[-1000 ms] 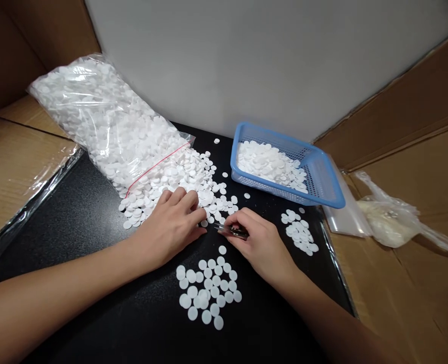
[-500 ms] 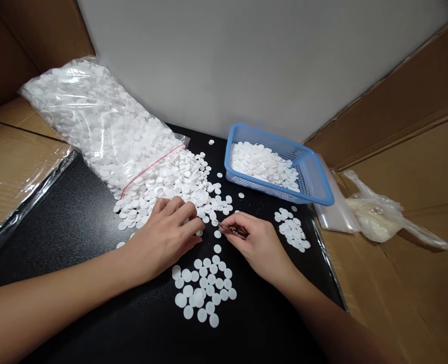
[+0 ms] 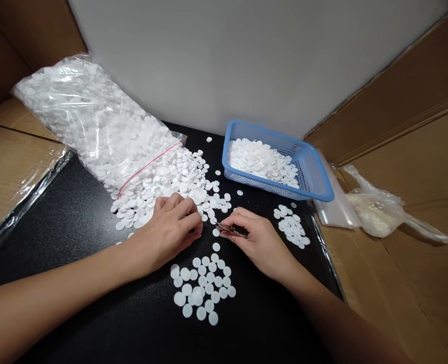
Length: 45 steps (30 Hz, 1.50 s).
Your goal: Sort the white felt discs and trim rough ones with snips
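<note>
Nearest you, on the black tabletop [image 3: 68, 212]: loose round white discs [image 3: 210, 277]; your right hand [image 3: 259, 243], closed round a slim dark metal tool [image 3: 239, 231], tip best angled low; your left hand [image 3: 170, 228], fingers curled, any hold hidden; beyond, a white disc heap [image 3: 170, 177]

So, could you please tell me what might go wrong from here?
The small metal tool in the right hand points toward the left hand, so a slip might nick its fingers.

Discs spill from the mouth of the plastic bag; a nudge could spread more.

Stray discs lie between that spilled heap and the near group of discs, so the two could get mixed.
</note>
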Each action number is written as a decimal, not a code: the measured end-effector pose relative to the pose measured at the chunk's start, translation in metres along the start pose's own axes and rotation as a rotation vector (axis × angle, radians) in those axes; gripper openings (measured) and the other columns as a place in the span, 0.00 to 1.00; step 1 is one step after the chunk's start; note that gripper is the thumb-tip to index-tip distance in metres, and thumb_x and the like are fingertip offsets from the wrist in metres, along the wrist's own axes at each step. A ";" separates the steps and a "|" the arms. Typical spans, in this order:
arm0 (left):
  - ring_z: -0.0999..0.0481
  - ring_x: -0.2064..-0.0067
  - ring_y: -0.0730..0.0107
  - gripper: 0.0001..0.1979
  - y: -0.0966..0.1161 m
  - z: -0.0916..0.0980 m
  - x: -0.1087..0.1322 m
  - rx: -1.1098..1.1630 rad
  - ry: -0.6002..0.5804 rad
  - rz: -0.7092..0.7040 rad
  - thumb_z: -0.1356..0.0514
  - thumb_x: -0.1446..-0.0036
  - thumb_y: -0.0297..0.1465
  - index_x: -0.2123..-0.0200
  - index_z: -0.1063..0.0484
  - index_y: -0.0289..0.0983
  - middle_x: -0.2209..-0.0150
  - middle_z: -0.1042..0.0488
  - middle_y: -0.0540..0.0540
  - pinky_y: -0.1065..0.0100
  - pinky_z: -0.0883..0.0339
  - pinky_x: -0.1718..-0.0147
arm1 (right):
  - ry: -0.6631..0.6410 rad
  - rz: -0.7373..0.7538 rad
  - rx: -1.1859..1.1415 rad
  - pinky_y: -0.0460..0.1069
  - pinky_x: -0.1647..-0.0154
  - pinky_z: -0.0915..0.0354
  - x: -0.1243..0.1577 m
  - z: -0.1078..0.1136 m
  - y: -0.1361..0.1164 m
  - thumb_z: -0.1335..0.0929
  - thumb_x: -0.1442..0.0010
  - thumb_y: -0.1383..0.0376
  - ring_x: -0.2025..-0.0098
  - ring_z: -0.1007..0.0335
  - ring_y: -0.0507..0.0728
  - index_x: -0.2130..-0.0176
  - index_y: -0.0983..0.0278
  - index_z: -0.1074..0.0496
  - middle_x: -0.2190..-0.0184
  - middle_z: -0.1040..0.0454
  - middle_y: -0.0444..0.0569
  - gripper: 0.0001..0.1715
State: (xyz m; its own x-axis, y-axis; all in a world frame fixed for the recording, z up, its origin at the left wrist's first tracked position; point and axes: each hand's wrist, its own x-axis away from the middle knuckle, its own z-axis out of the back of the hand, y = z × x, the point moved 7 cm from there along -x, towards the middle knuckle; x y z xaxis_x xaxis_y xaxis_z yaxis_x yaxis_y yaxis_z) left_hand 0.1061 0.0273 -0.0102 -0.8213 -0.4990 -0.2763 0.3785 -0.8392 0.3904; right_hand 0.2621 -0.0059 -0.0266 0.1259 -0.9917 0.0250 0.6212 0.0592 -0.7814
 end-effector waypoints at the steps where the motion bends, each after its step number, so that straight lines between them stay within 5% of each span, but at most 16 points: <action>1: 0.38 0.58 0.61 0.06 0.004 0.000 0.001 -0.003 -0.021 -0.058 0.41 0.37 0.21 0.65 0.32 0.38 0.62 0.31 0.48 0.60 0.50 0.60 | -0.008 0.000 0.002 0.48 0.67 0.38 0.000 -0.001 0.000 0.31 0.38 0.70 0.67 0.31 0.54 0.67 0.60 0.25 0.67 0.28 0.44 0.06; 4: 0.36 0.59 0.62 0.06 0.013 -0.003 0.008 0.010 -0.122 -0.185 0.45 0.33 0.22 0.64 0.33 0.37 0.63 0.29 0.47 0.60 0.49 0.60 | -0.019 0.001 -0.007 0.48 0.66 0.37 0.000 -0.001 -0.001 0.30 0.38 0.70 0.67 0.30 0.53 0.67 0.60 0.25 0.67 0.28 0.44 0.06; 7: 0.34 0.58 0.62 0.06 0.008 0.002 0.011 0.059 -0.137 -0.169 0.44 0.33 0.22 0.62 0.31 0.38 0.62 0.28 0.48 0.60 0.47 0.59 | -0.046 0.007 -0.021 0.48 0.66 0.37 0.002 -0.003 -0.002 0.31 0.39 0.70 0.67 0.30 0.54 0.67 0.60 0.24 0.68 0.28 0.44 0.07; 14: 0.26 0.62 0.69 0.12 -0.022 0.026 0.007 0.314 0.067 0.161 0.49 0.36 0.19 0.61 0.29 0.38 0.64 0.24 0.50 0.67 0.36 0.63 | -0.052 -0.007 -0.070 0.49 0.66 0.35 0.002 -0.004 0.001 0.30 0.41 0.69 0.67 0.29 0.54 0.66 0.60 0.23 0.67 0.26 0.45 0.05; 19: 0.22 0.60 0.71 0.13 -0.025 0.024 0.009 0.490 0.098 0.272 0.49 0.37 0.20 0.57 0.28 0.38 0.60 0.21 0.50 0.71 0.30 0.61 | -0.081 -0.030 -0.087 0.48 0.67 0.34 0.004 -0.008 -0.001 0.27 0.44 0.70 0.68 0.29 0.54 0.68 0.60 0.23 0.69 0.25 0.43 0.05; 25: 0.22 0.55 0.67 0.17 -0.007 0.005 0.015 0.566 -0.136 0.226 0.50 0.40 0.17 0.53 0.30 0.39 0.55 0.22 0.47 0.66 0.28 0.56 | -0.176 0.049 -0.142 0.48 0.67 0.32 0.010 -0.016 -0.014 0.28 0.42 0.69 0.68 0.27 0.54 0.67 0.60 0.22 0.69 0.24 0.44 0.05; 30: 0.27 0.47 0.61 0.18 0.019 -0.001 0.018 0.549 -0.362 0.104 0.49 0.43 0.14 0.56 0.31 0.38 0.51 0.26 0.42 0.63 0.31 0.51 | 0.120 0.091 -0.028 0.48 0.68 0.34 0.000 0.004 -0.010 0.31 0.38 0.68 0.69 0.29 0.54 0.66 0.60 0.25 0.70 0.26 0.45 0.04; 34: 0.26 0.51 0.63 0.14 0.031 0.000 0.018 0.601 -0.456 0.025 0.48 0.38 0.17 0.57 0.29 0.38 0.54 0.25 0.43 0.66 0.31 0.54 | 0.143 0.126 0.117 0.48 0.68 0.35 -0.006 -0.004 -0.008 0.30 0.39 0.67 0.68 0.30 0.54 0.65 0.60 0.28 0.68 0.28 0.45 0.03; 39: 0.26 0.54 0.63 0.14 0.016 0.000 0.016 0.502 -0.284 0.033 0.49 0.38 0.16 0.59 0.30 0.38 0.56 0.25 0.43 0.66 0.31 0.56 | 0.143 0.155 0.217 0.48 0.68 0.36 -0.004 -0.007 -0.010 0.34 0.41 0.74 0.68 0.31 0.54 0.66 0.61 0.30 0.67 0.29 0.46 0.08; 45: 0.27 0.53 0.61 0.12 0.003 0.004 0.014 0.238 -0.114 -0.039 0.50 0.36 0.18 0.59 0.30 0.37 0.54 0.25 0.42 0.64 0.30 0.58 | 0.142 0.079 0.157 0.48 0.70 0.36 -0.004 -0.003 -0.009 0.32 0.39 0.69 0.70 0.33 0.54 0.68 0.60 0.32 0.70 0.30 0.45 0.06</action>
State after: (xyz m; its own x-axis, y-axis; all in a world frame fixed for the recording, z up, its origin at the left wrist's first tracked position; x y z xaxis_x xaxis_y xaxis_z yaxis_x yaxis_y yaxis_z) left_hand 0.0941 0.0187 -0.0094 -0.8814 -0.4280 -0.1998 0.2455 -0.7765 0.5804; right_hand 0.2535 -0.0024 -0.0222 0.0759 -0.9887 -0.1295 0.7280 0.1437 -0.6704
